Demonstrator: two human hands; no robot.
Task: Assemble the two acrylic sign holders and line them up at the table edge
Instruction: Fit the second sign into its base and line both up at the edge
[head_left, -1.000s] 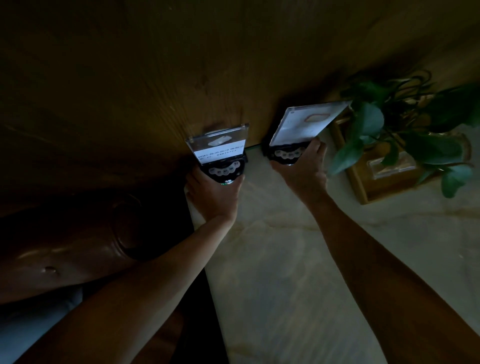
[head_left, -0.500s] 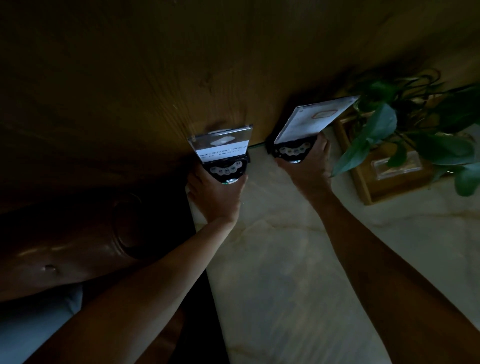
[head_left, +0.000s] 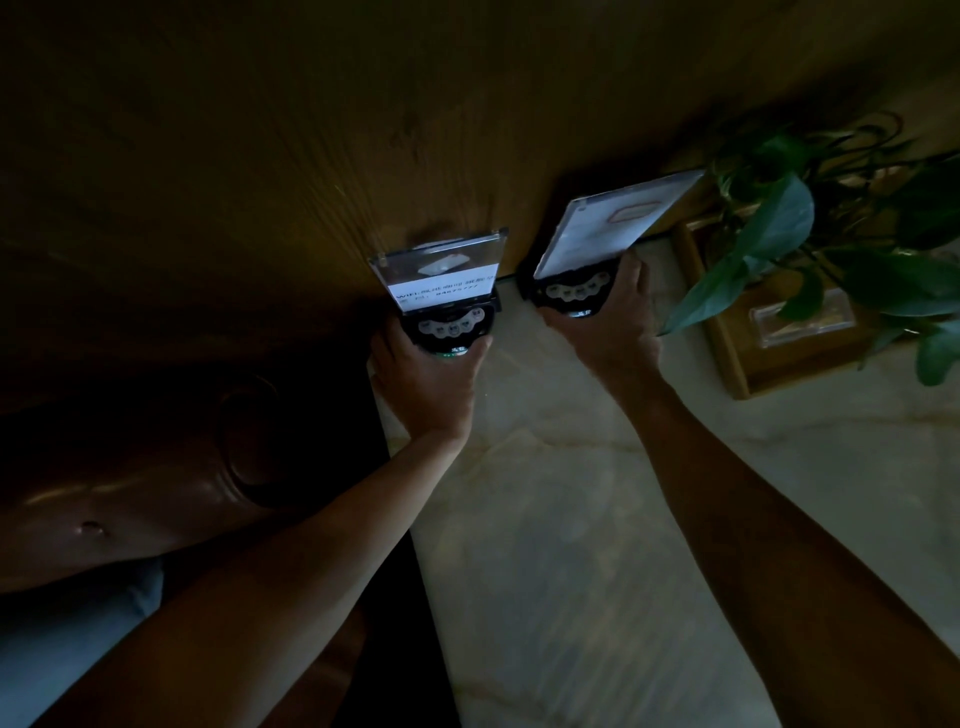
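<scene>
Two acrylic sign holders stand at the far end of the pale marble table (head_left: 571, 519), against a dark wooden wall. The left holder (head_left: 441, 270) has a clear panel with a white printed card and a black round base with buttons. My left hand (head_left: 426, 374) grips that base from below. The right holder (head_left: 618, 223) shows a white sheet in its clear panel, which tilts to the right, on a like black base (head_left: 571, 293). My right hand (head_left: 608, 332) is closed around this base from the right side.
A green leafy plant (head_left: 779, 228) in a wooden box (head_left: 737, 353) stands right of the right holder, its leaves close to my right hand. A brown leather seat (head_left: 130, 467) lies left of the table's dark left edge. The scene is dim.
Both hands keep their hold on the bases. The right holder has shifted slightly right and toward the wall; the left one has hardly moved.
</scene>
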